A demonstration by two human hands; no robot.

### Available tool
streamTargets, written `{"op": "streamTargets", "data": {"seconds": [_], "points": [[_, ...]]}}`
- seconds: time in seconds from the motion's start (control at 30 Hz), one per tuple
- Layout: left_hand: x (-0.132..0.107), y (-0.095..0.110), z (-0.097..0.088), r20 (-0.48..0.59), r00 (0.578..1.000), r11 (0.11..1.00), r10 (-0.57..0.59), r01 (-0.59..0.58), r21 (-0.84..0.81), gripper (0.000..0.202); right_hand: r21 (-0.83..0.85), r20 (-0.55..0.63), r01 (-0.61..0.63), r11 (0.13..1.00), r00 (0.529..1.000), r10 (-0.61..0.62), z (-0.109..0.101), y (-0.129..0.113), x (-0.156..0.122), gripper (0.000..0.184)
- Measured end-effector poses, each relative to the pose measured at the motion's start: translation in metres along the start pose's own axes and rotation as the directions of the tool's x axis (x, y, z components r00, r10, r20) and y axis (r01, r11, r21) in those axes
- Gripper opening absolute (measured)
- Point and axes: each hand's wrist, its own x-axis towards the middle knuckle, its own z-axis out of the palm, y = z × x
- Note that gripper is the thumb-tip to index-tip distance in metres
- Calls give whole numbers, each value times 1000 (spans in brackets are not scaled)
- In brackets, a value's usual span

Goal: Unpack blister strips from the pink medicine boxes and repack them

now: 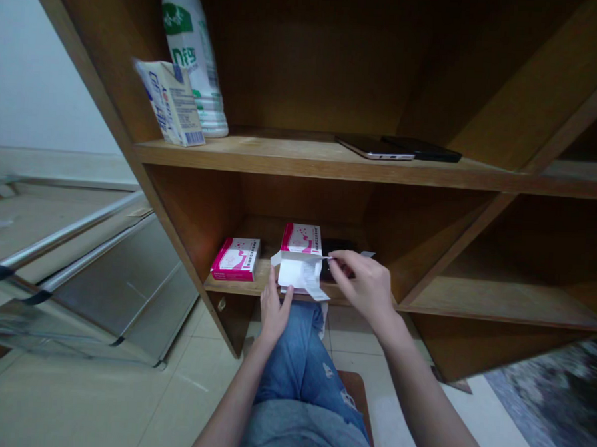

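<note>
"While your right hand (360,285) pinches the edge of a folded paper leaflet (300,274) between thumb and forefinger, what is your left hand (274,313) doing?"

"Fingers raised and loosely apart, against the leaflet's lower edge, just below an opened pink-and-white carton (302,239). Next item: a closed pink-and-white carton (235,259), beside it on the wooden shelf (235,287)."

"And the risk?"

"Pull hard and you could tear the thin leaflet; slacken your pinch and it could slide off the shelf edge onto your jeans (292,336)."
</note>
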Motion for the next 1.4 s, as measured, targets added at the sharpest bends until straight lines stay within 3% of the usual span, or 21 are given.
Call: {"op": "streamTargets", "data": {"seconds": [0.17, 0.27, 0.47, 0.77, 1.1, 1.2, 1.3, 1.4], "points": [[0, 2, 0, -8, 1000, 999, -12, 12, 31, 70, -229, 16, -115, 967, 992, 121, -41, 43, 3, 18], [0, 2, 0, -5, 1000, 999, -23, 23, 48, 71, -435, 138, -99, 895, 975, 176, -48, 66, 2, 19], [0, 2, 1, -14, 1000, 999, -5, 5, 49, 69, -592, 423, 36, 805, 864, 272, -30, 87, 2, 20], [1, 0, 1, -7, 1000, 999, 4, -4, 48, 71, -652, 476, -9, 758, 773, 419, 5, 102, -1, 23], [0, -1, 1, -10, 1000, 999, -8, 8, 53, 71, -651, 463, -44, 758, 769, 441, 13, 107, -8, 23], [0, 0, 1, -8, 1000, 999, -10, 10, 41, 71, -604, 414, -110, 789, 803, 429, 8, 104, -9, 22], [-1, 0, 2, -16, 1000, 1000, -4, 5, 23, 70, -426, 220, -310, 850, 876, 429, 0, 90, -21, 20], [-1, 1, 2, -25, 1000, 1000, -6, 7, 25, 70, -62, 43, -489, 870, 869, 492, 2, 62, -52, 22]]}}
